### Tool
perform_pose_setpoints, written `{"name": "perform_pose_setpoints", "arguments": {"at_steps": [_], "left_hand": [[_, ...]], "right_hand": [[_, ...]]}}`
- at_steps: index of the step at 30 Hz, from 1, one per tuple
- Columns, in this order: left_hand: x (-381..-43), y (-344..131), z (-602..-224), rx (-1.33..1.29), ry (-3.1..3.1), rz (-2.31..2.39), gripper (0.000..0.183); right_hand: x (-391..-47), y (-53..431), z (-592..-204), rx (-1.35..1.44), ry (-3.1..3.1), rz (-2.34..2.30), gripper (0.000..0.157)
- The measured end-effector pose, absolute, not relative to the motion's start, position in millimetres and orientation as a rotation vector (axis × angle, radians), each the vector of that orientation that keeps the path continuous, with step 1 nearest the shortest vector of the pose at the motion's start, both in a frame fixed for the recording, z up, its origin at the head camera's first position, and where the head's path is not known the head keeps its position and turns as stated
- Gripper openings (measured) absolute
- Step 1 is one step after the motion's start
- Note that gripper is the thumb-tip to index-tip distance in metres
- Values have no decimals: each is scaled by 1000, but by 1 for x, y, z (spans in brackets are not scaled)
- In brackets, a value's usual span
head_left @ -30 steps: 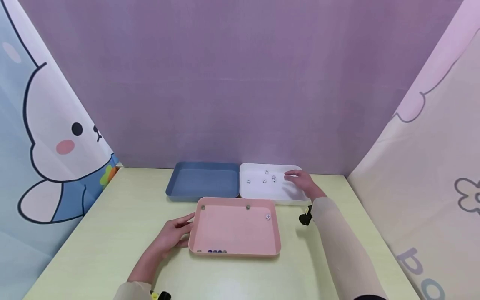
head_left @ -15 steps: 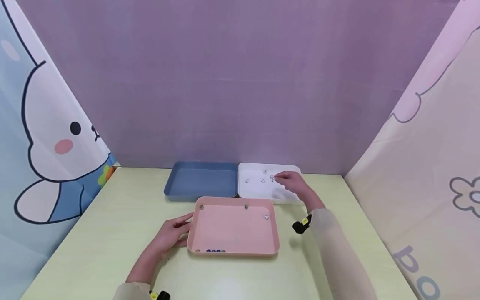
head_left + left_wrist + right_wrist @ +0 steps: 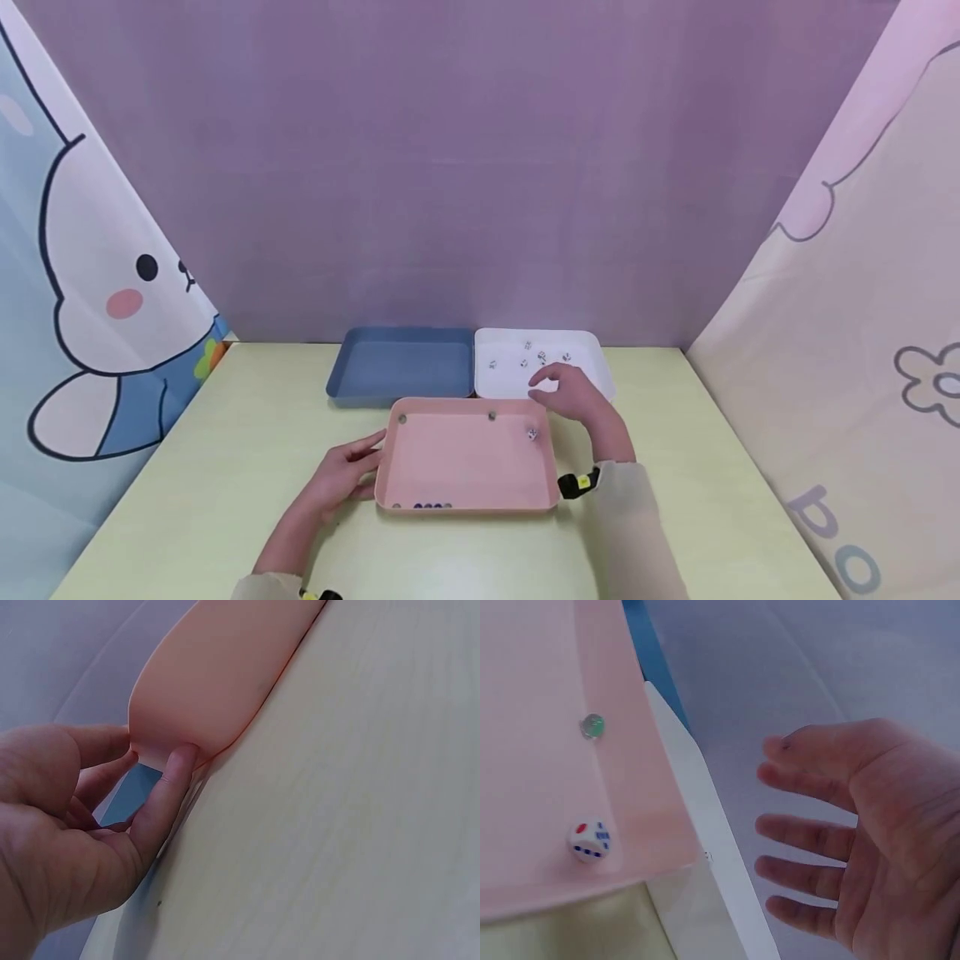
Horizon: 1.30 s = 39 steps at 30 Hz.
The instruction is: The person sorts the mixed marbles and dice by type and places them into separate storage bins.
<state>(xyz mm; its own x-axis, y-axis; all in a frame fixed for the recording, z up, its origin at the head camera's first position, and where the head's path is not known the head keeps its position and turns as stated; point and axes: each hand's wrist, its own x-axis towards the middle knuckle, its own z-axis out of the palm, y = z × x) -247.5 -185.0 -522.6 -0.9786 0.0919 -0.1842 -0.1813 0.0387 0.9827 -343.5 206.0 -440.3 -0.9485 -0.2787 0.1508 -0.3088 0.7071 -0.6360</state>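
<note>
My left hand rests against the left side of the pink tray; in the left wrist view thumb and fingertips touch its outer wall. Inside that tray lie a white die near the right wall, a clear green marble by the far wall and several dark blue marbles along the near wall. My right hand hovers over the front of the white tray, beside the pink tray's far right corner. Its fingers are parted and hold nothing. Several dice lie in the white tray.
A blue tray stands left of the white one, both behind the pink tray. They sit on a pale yellow table. A purple backdrop rises behind, with printed cloth on both sides.
My right hand went to the dice with fingertips together, then drew back toward the pink tray and parted its fingers. A die at the white tray's right now shows. My left hand stayed put.
</note>
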Motion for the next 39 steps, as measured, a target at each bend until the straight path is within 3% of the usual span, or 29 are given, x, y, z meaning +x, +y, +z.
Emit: {"name": "perform_pose_setpoints", "arguments": {"at_steps": [6, 12, 39], "left_hand": [[-247, -184, -523, -101, 2107, 2044, 48], [-247, -184, -523, -104, 2088, 2052, 48], [-248, -185, -521, -108, 2073, 2059, 46]], "right_hand": [[-337, 197, -443, 480, -2921, 834, 18], [-336, 186, -440, 370, -3017, 577, 5], [-329, 161, -448, 222, -3266, 22, 21]]}}
